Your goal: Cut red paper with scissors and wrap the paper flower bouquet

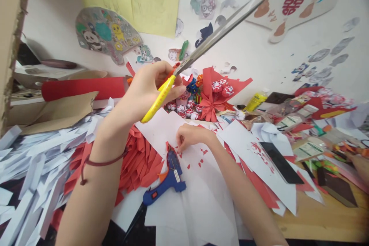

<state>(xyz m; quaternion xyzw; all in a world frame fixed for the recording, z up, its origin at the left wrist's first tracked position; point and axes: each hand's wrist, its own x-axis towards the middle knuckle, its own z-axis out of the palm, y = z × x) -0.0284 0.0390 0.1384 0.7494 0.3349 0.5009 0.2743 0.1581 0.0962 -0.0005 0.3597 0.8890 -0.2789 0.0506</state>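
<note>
My left hand (147, 82) is raised with its fingers wrapped round the handles of a pair of scissors (159, 99), yellow with a bit of red. Their long metal blades point up and right, close together. Low over white paper (207, 196), my right hand (192, 137) has its fingers curled together at the sheet. Whether a small piece is between them, I cannot make out. Small red paper scraps (201, 161) lie near those fingertips. A blue hot glue gun (167, 182) rests on the paper just left of my right hand, its tip toward the fingers.
White folded paper strips (31, 177) and red ones (138, 161) are heaped at the left. Red-wrapped bouquets (215, 92) stand by the wall. To the right lie a phone (281, 162), papers and a yellow bottle (256, 100). Another hand (359, 165) shows at the right edge.
</note>
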